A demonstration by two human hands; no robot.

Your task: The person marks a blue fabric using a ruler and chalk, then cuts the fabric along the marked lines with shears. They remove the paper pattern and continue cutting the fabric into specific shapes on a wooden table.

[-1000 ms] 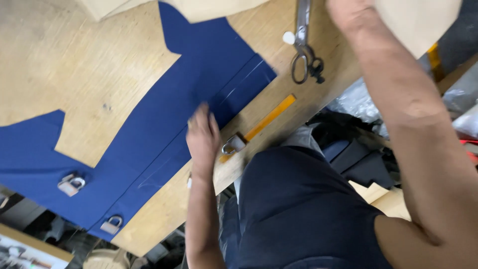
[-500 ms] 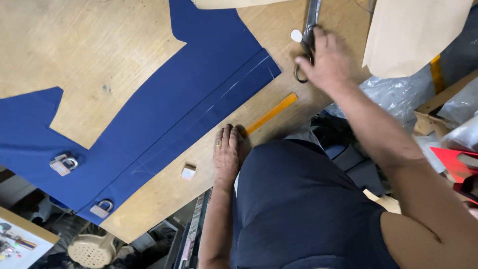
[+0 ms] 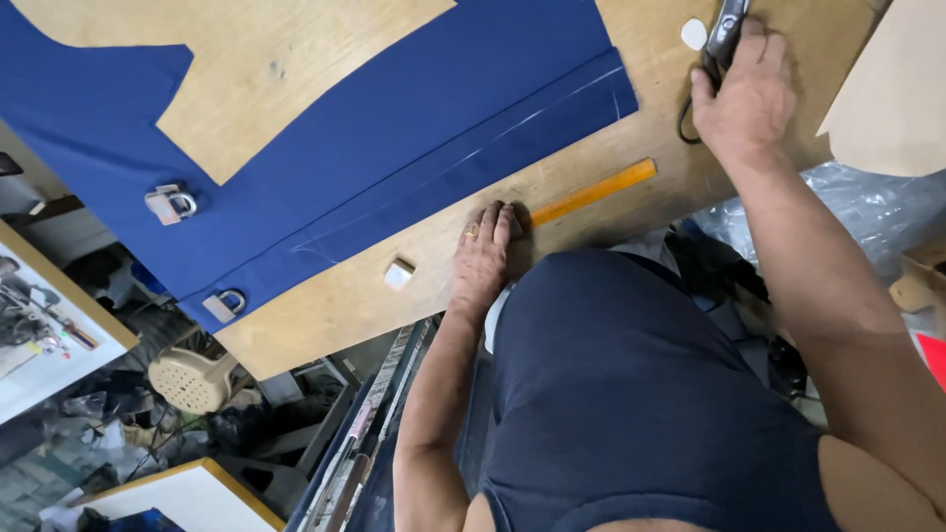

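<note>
While compared with half a second ago:
Right hand (image 3: 744, 94): kept closed on the scissors (image 3: 724, 39).
Left hand (image 3: 483, 258): kept flat, open, on the worktop (image 3: 611, 227), beside the yellow ruler (image 3: 594, 192).
Blue fabric (image 3: 394, 148): unmoved.

A wooden worktable (image 3: 325, 315) stands over a cluttered floor (image 3: 148, 433), with perhaps a stool (image 3: 192, 379) below.

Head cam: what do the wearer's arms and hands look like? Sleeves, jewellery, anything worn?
Both arms are bare from shoulder to wrist: no sleeves, gloves or watch in view. The left hand wears a ring with a small yellowish top on one finger. The right hand shows no ring from this angle. The torso is covered by a dark navy sleeveless top.
</note>
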